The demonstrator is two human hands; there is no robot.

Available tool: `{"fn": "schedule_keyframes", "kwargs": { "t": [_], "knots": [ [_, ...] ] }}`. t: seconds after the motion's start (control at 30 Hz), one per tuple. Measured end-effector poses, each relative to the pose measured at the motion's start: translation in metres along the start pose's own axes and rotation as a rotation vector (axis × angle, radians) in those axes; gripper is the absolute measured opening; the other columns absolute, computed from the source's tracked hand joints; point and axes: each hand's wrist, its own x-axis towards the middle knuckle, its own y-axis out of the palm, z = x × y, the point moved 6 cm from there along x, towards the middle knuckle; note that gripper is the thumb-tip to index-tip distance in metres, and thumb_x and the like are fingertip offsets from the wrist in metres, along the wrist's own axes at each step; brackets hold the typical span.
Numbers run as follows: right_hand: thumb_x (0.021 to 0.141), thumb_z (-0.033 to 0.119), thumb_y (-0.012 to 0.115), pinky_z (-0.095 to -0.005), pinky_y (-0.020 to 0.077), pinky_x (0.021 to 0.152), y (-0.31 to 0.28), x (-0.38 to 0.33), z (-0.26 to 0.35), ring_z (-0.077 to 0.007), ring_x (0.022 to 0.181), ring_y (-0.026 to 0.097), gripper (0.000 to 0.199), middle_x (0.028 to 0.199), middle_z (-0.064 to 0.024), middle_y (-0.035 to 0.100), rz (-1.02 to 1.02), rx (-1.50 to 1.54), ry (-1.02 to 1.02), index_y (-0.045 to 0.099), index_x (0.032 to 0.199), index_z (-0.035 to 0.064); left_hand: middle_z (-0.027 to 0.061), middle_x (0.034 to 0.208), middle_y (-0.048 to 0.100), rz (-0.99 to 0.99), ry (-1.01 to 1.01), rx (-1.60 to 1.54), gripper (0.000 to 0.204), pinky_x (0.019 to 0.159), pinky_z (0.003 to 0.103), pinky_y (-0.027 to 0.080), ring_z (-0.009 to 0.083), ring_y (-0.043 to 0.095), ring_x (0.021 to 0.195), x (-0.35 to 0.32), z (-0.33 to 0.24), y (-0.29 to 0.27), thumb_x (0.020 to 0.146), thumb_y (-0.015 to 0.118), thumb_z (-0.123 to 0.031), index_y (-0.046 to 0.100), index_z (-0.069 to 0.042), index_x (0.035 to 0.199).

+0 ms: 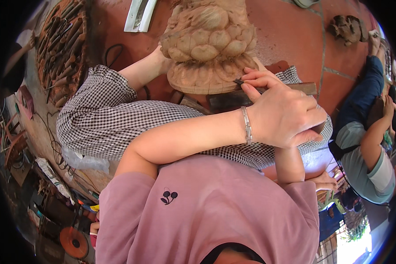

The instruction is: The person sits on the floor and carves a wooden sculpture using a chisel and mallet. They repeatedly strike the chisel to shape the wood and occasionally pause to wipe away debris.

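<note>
Nearest me: pink shirt (224,198), then checked trousers (119,121). Left hand (279,116) reaches across to the right, over the right hand (314,125); the overlap mostly covers that one, can't tell its grip. Left grip looks narrow, closed on a dark tool (239,82), though I can't fully sort whose fingertips pinch it. Tool tip sits at the near right edge of the wood carving (207,50), seemingly touching. Carving is centre, just beyond the knees, its far end out of frame.

Progress, my read: well past roughing. Rounded lobes stand out in the middle and a petal ring runs round the near base. Left to do, I'd judge: clean up petals by the tool and smooth the fuzzy grooves. Far end I can't assess.

Farther: tray of wooden-handled tools (61,48) far left, pale channel piece (140,15) on the red floor (290,26), rough wood lump (348,30) far right.
</note>
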Motion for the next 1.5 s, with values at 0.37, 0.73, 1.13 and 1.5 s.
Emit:
{"fn": "schedule_keyframes", "kwargs": {
  "t": [0.37,0.73,1.13,1.5],
  "knots": [
    [0.073,-0.002,0.083,-0.0472,0.0477,0.107,0.010,-0.002,-0.006,-0.0312,0.113,0.068,0.025,0.105,-0.0133,0.076,0.019,-0.141,-0.248,0.073,0.096,-0.0007,0.0017,0.063,0.050,-0.086,0.132,0.257,0.012,0.055,0.038,0.050,0.0207,0.059,0.055,-0.031,-0.003,0.011,0.068,0.065,-0.026,0.061,-0.016,0.074],
    [0.076,-0.006,0.079,-0.0481,0.0462,0.111,0.009,-0.009,0.007,-0.0325,0.112,0.067,0.023,0.105,-0.0167,0.071,-0.048,-0.069,-0.099,0.070,0.097,-0.0046,0.0063,0.068,0.060,0.052,0.121,0.000,0.030,0.057,0.041,0.052,0.0255,0.066,0.063,-0.019,-0.015,-0.007,0.073,0.075,-0.035,0.061,-0.009,0.079],
    [0.103,0.026,0.048,-0.0458,0.0520,0.109,0.007,-0.006,-0.002,-0.0373,0.123,0.058,0.044,0.129,-0.0283,0.056,0.306,0.134,-0.105,0.053,0.126,-0.0114,0.0036,0.067,0.053,-0.090,0.064,0.029,0.031,0.058,0.038,0.049,0.0238,0.059,0.057,-0.017,-0.007,-0.012,0.084,0.067,-0.041,0.066,-0.012,0.095],
    [0.077,-0.006,0.080,-0.0392,0.0453,0.113,0.014,-0.010,-0.020,-0.0266,0.114,0.070,0.022,0.109,-0.0145,0.075,-0.039,0.183,0.034,0.074,0.097,-0.0013,0.0009,0.065,0.050,-0.131,0.167,0.321,0.022,0.055,0.034,0.050,0.0209,0.056,0.058,-0.033,-0.008,0.000,0.068,0.064,-0.020,0.066,-0.015,0.089]
  ]
}}
